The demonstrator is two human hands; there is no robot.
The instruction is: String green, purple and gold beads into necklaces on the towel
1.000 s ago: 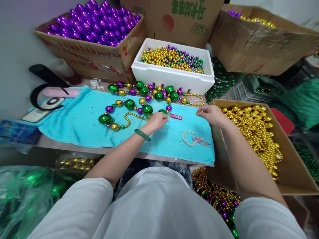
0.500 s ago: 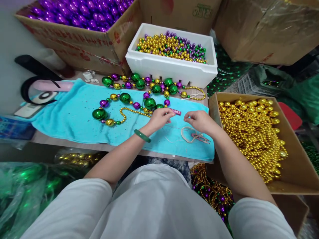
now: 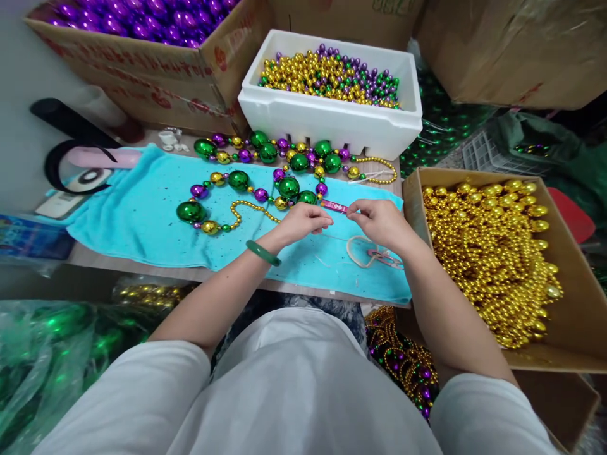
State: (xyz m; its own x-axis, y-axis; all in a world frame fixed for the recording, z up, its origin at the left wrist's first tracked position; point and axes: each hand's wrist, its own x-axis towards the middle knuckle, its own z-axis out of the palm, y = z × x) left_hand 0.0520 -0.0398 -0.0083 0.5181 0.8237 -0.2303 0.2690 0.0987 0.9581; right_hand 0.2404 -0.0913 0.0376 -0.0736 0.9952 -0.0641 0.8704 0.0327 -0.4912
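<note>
Red print on the cardboard box [image 3: 142,63] beyond the left hand [image 3: 303,222] is unreadable. Both hands pinch shut, fingertips nearly meeting; what they grip cannot be told. The bead necklace [image 3: 265,183] lies just beyond them, the right hand [image 3: 379,221] beside the pink strip [image 3: 334,205].

hands [image 3: 344,221] closer together, fingertips nearly touching

Single head view, looking forward-down, close over turquoise towel [image 3: 142,221] on worktable.

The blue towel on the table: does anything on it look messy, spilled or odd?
Slightly. The turquoise towel is peppered with small dark specks, and its near right corner hangs over the wooden table edge. The big green, purple and gold bead string lies in loose loops, partly off the towel.
</note>
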